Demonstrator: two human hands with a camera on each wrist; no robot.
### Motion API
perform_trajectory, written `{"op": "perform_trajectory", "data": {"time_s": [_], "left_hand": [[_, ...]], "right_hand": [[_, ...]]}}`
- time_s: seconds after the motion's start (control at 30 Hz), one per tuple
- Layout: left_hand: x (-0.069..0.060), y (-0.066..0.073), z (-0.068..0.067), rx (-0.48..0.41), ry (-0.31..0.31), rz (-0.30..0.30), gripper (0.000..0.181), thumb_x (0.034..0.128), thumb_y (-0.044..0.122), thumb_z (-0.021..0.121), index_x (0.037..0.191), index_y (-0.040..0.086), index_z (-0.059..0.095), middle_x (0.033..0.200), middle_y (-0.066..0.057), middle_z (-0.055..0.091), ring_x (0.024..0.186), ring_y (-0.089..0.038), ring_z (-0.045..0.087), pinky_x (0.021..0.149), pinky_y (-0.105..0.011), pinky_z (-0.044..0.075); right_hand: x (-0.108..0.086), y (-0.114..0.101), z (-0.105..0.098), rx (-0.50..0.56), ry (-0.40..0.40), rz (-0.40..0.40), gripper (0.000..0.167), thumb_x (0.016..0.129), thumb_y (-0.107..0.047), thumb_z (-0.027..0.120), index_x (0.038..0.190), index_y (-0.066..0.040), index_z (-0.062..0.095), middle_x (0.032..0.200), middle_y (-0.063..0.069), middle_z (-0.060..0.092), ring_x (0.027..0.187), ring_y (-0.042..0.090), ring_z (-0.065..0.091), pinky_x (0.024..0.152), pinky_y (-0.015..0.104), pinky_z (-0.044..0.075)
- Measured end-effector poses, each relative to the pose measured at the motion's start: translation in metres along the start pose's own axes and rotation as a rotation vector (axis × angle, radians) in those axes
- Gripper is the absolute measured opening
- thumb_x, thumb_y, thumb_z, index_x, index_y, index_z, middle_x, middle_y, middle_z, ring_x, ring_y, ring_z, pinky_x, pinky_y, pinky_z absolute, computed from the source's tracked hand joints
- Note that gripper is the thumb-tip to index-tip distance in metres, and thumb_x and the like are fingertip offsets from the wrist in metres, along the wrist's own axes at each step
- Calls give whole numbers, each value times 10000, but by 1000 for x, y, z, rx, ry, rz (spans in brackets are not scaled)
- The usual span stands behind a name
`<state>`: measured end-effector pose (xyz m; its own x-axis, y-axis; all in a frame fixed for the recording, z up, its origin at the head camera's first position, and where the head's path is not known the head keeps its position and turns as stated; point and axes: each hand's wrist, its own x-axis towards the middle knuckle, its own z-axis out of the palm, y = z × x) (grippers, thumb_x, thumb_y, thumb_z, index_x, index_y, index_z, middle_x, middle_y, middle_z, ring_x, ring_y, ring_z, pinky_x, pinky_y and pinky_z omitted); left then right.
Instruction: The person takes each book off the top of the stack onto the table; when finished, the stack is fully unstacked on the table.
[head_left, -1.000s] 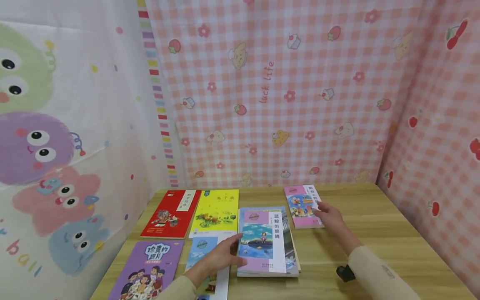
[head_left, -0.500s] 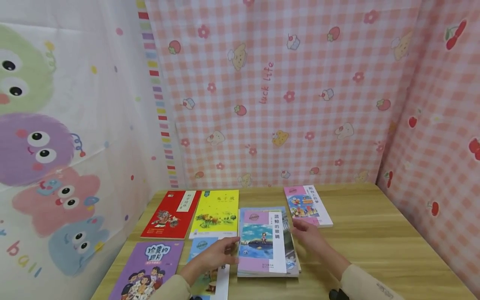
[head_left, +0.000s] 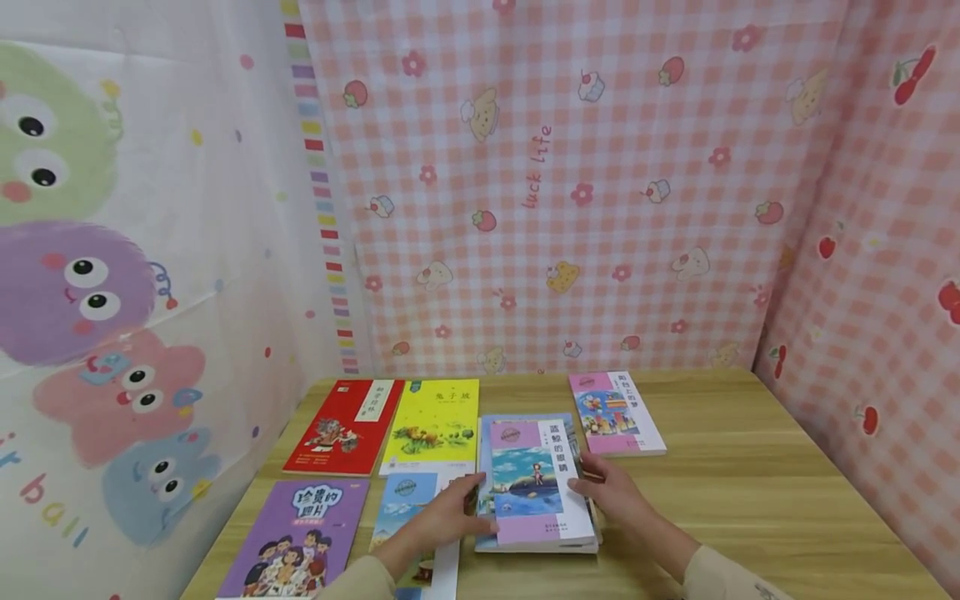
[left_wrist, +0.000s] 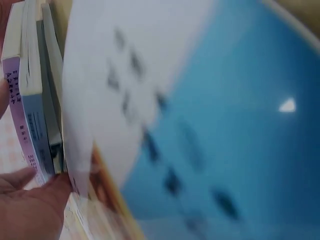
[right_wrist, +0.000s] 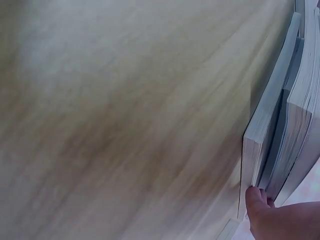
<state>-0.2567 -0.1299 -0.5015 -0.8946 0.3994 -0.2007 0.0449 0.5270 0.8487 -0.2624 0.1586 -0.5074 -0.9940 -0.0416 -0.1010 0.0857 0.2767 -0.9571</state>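
A pink-and-white book with a sea picture (head_left: 528, 487) lies slightly turned on top of a stack of books (head_left: 536, 547). My left hand (head_left: 442, 521) holds its left side, thumb near the lower left corner and fingers along the edge. In the left wrist view, the left fingers (left_wrist: 37, 200) reach the stack's spines. On the right side my right hand (head_left: 618, 496) holds the same book, its thumb over the white strip. The right wrist view shows the right fingers (right_wrist: 257, 202) against the page edges; the fingertips are partly hidden.
To the left lie a red book (head_left: 341, 429), a yellow book (head_left: 431, 425), a purple book (head_left: 296, 542) and a blue-and-white book (head_left: 408, 500) partly under my left arm. Another pink book (head_left: 615, 417) lies behind the right hand. Curtains (head_left: 570, 208) surround the wooden table (head_left: 750, 500).
My right hand has come left from the far pink book to the stack and taken the top book's edge. The top book has turned slightly and shifted right; the left hand stays at its left side.
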Motion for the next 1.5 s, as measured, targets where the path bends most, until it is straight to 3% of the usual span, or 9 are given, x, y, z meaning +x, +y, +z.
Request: {"op": "perform_trajectory", "data": {"time_s": [0.23, 0.47, 0.57, 0.7, 0.9, 1.13, 1.33, 1.5], "left_hand": [[4, 6, 12, 53, 69, -25, 972, 787, 405, 838, 1511, -19, 348, 1526, -254, 335, 1401, -435, 312, 1099, -614, 289], [9, 9, 25, 57, 140, -134, 1078, 719, 486, 861, 1546, 53, 321, 1533, -241, 307, 1379, -443, 335, 1089, -640, 279], [8, 8, 23, 65, 131, -128, 1074, 725, 487, 857, 1542, 41, 322, 1531, -245, 307, 1380, -447, 332, 1084, -642, 286], [4, 5, 16, 87, 95, -77, 1052, 742, 469, 854, 1528, 4, 331, 1524, -253, 325, 1381, -442, 334, 1085, -626, 301], [-1, 3, 8, 79, 22, -46, 1007, 763, 343, 870, 1519, -33, 321, 1538, -252, 323, 1415, -438, 292, 1106, -590, 297], [-1, 2, 9, 60, -6, -49, 982, 778, 265, 866, 1522, -41, 302, 1541, -253, 315, 1415, -435, 294, 1111, -580, 296], [0, 1, 11, 62, 4, -64, 1010, 765, 285, 872, 1529, -32, 293, 1554, -252, 300, 1424, -445, 273, 1116, -592, 278], [1, 1, 10, 58, 22, -57, 1010, 755, 270, 881, 1521, -42, 303, 1545, -258, 310, 1420, -444, 279, 1113, -591, 284]], "right_hand": [[-2, -1, -1, 1, 3, -15, 640, 901, -35, 689, 1453, 98, 394, 1401, 305, 486, 1270, 457, 488, 1074, 539, 373], [-2, 2, -3, 5, 0, -3, 625, 884, 0, 694, 1450, 59, 434, 1389, 271, 515, 1231, 401, 524, 1026, 505, 427], [-2, 6, -5, -14, 7, -29, 608, 864, 35, 696, 1425, 70, 464, 1313, 257, 574, 1156, 361, 573, 966, 464, 477], [-3, 12, -6, -36, 11, -52, 542, 850, 38, 709, 1356, 96, 526, 1206, 224, 636, 1067, 318, 618, 874, 411, 527], [-9, 14, -11, -73, 10, 25, 474, 879, -14, 702, 1319, 94, 563, 1135, 141, 672, 982, 228, 623, 816, 373, 533], [-20, 13, -16, -48, -62, 66, 507, 890, -64, 705, 1324, 132, 532, 1022, 101, 681, 815, 198, 626, 654, 379, 534], [-24, 6, -21, 60, -31, 90, 530, 877, 16, 668, 1357, 144, 485, 1014, 127, 654, 775, 226, 638, 628, 403, 554], [-19, 7, -35, 211, -135, 66, 586, 906, 36, 603, 1418, 177, 356, 1067, 160, 635, 833, 248, 666, 710, 401, 585]]}}
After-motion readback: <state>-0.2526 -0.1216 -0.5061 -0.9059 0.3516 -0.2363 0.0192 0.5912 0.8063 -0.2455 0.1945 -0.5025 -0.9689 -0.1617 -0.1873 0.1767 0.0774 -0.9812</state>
